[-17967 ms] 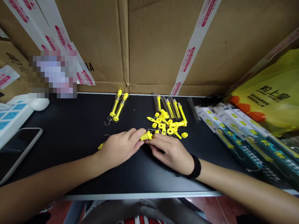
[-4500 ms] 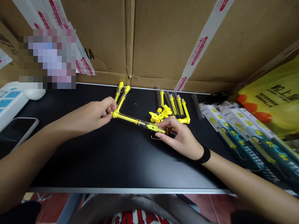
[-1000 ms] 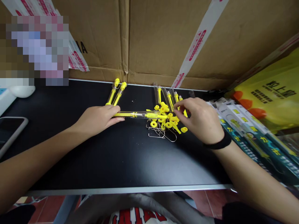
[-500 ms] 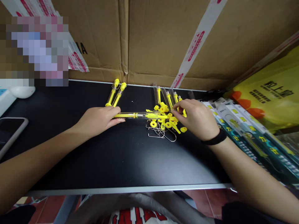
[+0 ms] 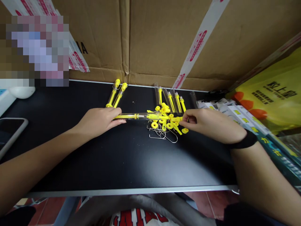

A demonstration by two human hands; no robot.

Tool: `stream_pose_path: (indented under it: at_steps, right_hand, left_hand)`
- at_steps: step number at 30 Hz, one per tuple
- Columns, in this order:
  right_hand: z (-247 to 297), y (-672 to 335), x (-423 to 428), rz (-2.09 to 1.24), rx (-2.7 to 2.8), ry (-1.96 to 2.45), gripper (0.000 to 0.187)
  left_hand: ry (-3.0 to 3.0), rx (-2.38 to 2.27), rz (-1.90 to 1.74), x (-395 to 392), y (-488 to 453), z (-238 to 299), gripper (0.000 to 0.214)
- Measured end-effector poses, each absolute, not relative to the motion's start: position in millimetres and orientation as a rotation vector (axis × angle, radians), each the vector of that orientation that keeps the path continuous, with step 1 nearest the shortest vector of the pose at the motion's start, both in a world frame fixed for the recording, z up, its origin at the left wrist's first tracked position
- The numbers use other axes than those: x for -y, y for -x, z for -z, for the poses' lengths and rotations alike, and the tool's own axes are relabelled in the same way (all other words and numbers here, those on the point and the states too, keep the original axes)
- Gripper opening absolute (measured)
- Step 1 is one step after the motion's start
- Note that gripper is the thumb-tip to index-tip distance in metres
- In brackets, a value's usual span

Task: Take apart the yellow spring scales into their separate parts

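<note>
My left hand (image 5: 105, 121) is closed round the left end of a spring scale (image 5: 141, 116), a clear tube with a yellow inner part, held level over the table. The tube's right end reaches over a pile of small yellow plastic parts (image 5: 166, 108). At the pile's right side my right hand (image 5: 199, 122) pinches the end of a yellow plastic piece (image 5: 175, 119), its fingertips partly hiding it. Bent metal hooks (image 5: 162, 135) lie in front of the pile. Several clear tubes (image 5: 172, 100) and yellow rods (image 5: 182, 104) stand in a row behind it.
Two assembled spring scales (image 5: 119, 95) lie at the back left. A phone (image 5: 13, 135) rests at the table's left edge. Printed boxes (image 5: 261, 131) and a yellow bag (image 5: 275, 91) crowd the right side. A large carton (image 5: 152, 40) stands along the back.
My right hand has moved right and slightly toward me, from the yellow rods to the yellow piece at the pile's edge. My left hand and its spring scale have stayed in place.
</note>
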State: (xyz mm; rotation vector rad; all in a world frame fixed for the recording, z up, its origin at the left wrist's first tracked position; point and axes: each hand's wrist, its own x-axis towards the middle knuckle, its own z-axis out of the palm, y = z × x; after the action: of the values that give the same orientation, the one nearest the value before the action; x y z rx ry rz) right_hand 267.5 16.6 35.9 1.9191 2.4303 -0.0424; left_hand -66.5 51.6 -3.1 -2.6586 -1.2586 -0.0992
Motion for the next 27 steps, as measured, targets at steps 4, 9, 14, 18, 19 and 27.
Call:
stream_pose_path:
  at_steps: [4,9,14,18,19,27]
  right_hand:
    - [-32,-266,-16,-0.015,-2.400,-1.898,0.013]
    - [-31,-266,-17,-0.065,-2.436,-1.933,0.021]
    - [-35,-254,-14,0.064,-2.825,-1.968,0.028]
    - [-27,-237,-7,0.362,-3.227,-1.644,0.030]
    - [-23,-233,-5,0.387,-3.258,-1.562,0.033]
    - [-7,-222,-2,0.441,-3.319,-1.456,0.021]
  left_hand:
    - [2.668,1.257,0.128,-51,67,3,0.038]
    - [2.674,1.233,0.152,-51,68,4,0.037]
    - [2.696,1.188,0.178,-51,68,5,0.038]
    - [2.712,1.076,0.226,-45,67,4,0.041]
    - [2.711,1.044,0.243,-44,66,4,0.042]
    - [2.679,0.898,0.354,-40,61,4,0.046]
